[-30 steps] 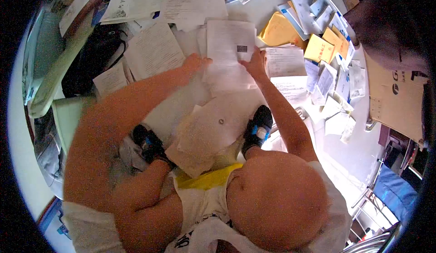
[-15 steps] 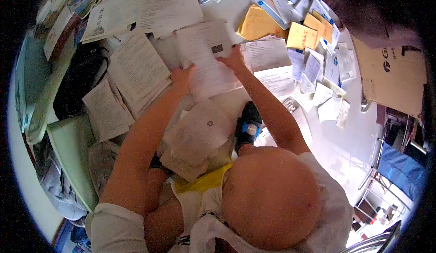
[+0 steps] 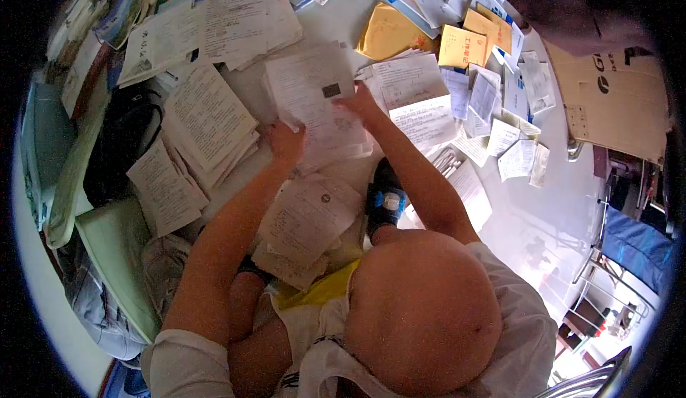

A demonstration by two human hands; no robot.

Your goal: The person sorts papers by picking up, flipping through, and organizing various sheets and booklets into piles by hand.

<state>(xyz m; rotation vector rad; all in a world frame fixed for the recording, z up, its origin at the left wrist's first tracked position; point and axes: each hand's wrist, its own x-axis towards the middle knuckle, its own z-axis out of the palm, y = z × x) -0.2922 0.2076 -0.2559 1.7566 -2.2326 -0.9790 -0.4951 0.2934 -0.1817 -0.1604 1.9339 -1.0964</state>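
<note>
A stack of printed papers [image 3: 314, 76] with a small dark square on its top sheet lies between my two hands. My left hand [image 3: 287, 142] grips its lower left edge, fingers curled. At the right edge, my right hand [image 3: 363, 105] pinches the stack, its thumb over the top sheet near the dark square. Below, close to my legs, rests another pile of papers [image 3: 311, 216] with a round mark. To the left of my left hand lie printed sheets [image 3: 211, 116] in a loose pile. An open handwritten booklet [image 3: 414, 87] sits just right of my right hand.
Yellow envelopes [image 3: 463, 46], white envelopes and small slips spread across the upper right. A cardboard box [image 3: 607, 105] stands at the far right. On the left are a black bag [image 3: 118, 141] and a pale green panel [image 3: 118, 255]. My shoe [image 3: 386, 198] is beside the lower pile.
Both hands and the stack have come slightly closer to my body. The view has shifted a little, so the surroundings appear further left and mostly higher.
</note>
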